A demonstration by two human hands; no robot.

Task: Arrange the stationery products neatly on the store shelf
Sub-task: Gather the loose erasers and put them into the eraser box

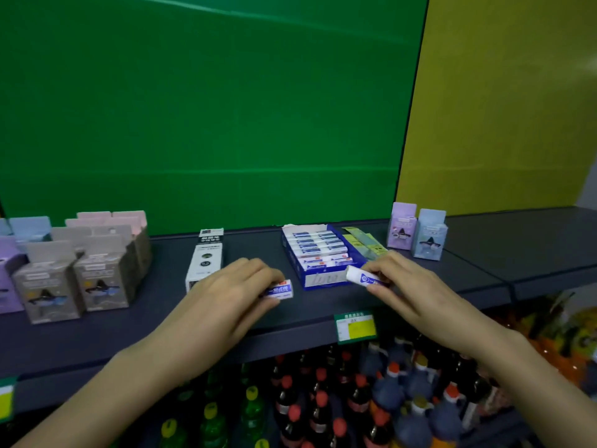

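We are logging two loose white-and-blue erasers at the dark shelf (129, 331): the left hand (226, 292) is pinching the first eraser (280, 290) between curled fingers and thumb, low over the shelf just left of the blue display box (323, 279), and the right hand (407, 282) is gripping the second eraser (358, 275) at that box's front right corner. We are counting one display box holding rows of matching erasers, one white-and-black carton (205, 260), one lilac pack (401, 226), one pale blue pack (429, 236) and two grey packs (48, 282). All print, including the price tag (355, 328), is showing too blurred to read.
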